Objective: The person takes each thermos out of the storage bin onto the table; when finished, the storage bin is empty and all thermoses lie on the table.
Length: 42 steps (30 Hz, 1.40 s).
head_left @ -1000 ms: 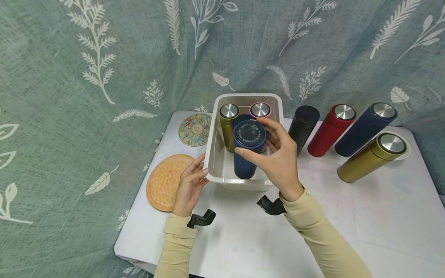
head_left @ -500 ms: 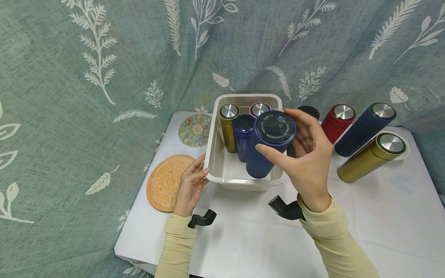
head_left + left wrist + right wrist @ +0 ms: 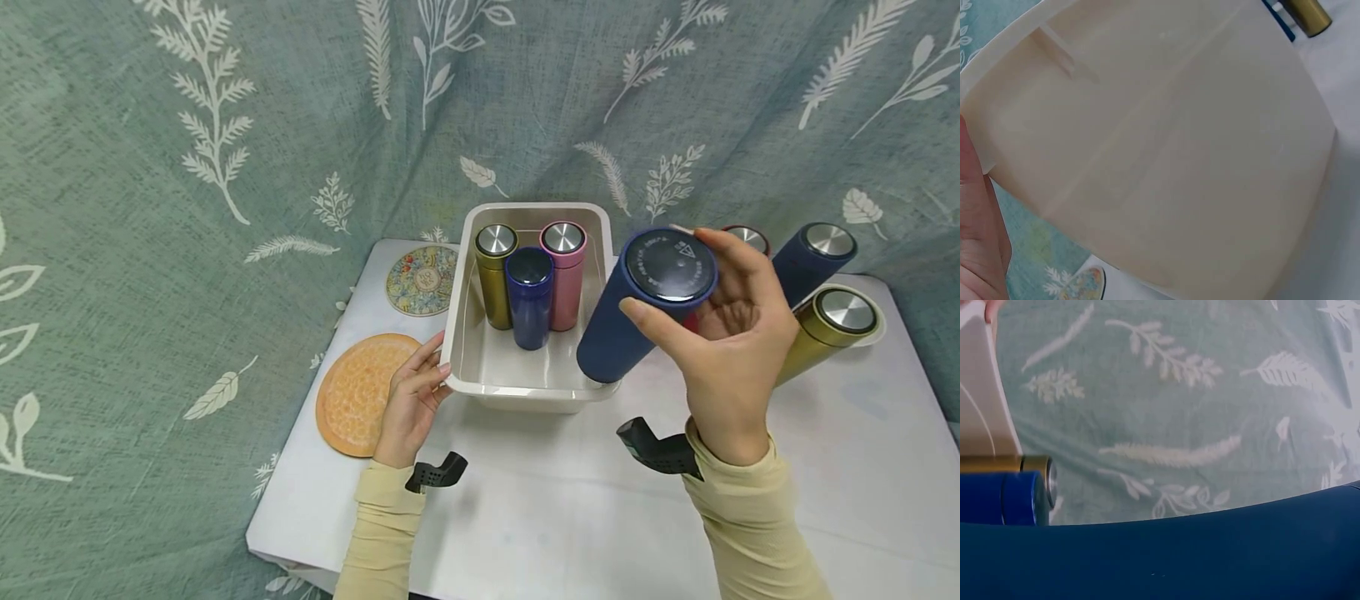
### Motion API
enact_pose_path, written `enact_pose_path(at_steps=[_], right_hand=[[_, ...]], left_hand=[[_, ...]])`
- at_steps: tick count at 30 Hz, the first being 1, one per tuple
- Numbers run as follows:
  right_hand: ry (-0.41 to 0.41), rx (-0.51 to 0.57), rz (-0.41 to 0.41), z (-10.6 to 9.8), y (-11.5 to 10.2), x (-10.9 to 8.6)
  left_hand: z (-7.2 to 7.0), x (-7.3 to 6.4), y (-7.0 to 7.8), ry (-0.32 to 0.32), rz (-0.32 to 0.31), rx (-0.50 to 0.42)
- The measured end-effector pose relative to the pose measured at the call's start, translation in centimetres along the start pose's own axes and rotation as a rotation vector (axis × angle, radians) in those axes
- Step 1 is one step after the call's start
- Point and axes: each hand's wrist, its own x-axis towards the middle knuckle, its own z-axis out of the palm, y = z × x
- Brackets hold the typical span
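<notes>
My right hand (image 3: 731, 371) grips a dark blue thermos bottle (image 3: 618, 321) near its upper end, thumb on one side and fingers on the other. The bottle is tilted at the bin's right front corner, its printed dark end facing up; in the right wrist view this bottle (image 3: 1160, 562) fills the bottom. My left hand (image 3: 407, 412) holds the left front rim of a white plastic bin (image 3: 525, 390). Inside the bin stand a gold bottle (image 3: 493, 287), a shiny blue bottle (image 3: 531, 312) and a pink bottle (image 3: 567, 283).
Right of the bin stand a red bottle (image 3: 750, 237), partly hidden, another dark blue bottle (image 3: 802, 267) and a gold bottle (image 3: 817, 333). A round orange mat (image 3: 352, 400) and a patterned round mat (image 3: 420, 282) lie left on the white table (image 3: 525, 517).
My right hand has lifted the dark blue bottle from the bin's interior and carried it right, uncovering the shiny blue and pink bottles. My left hand stays at the rim.
</notes>
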Motion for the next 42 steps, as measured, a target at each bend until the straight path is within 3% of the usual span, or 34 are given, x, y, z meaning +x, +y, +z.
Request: enact_pose_path(at_steps=[8,19,32,38,42], right_hand=[[0.112,0.009,-0.048,-1.6,-0.6,0.5],[0.184,-0.054,-0.077,-4.2,-0.6,1.1],[0.284,-0.157,-0.064,-6.3,1.2,1.4],[0.346,-0.284,0.019,-8.0,2.9,1.5],[0.353,-0.5,0.076,-9.2,4.2,1.4]], left_hand=[[0.1,0.0,0.0,0.003,-0.001,0.007],[-0.1,-0.1,-0.1,0.011,-0.007,0.009],[0.0,0.0,0.0,0.015,-0.012,0.0],[0.1,0.0,0.0,0.018,-0.011,-0.001],[0.2,0.0,0.0,0.014,-0.006,0.01]])
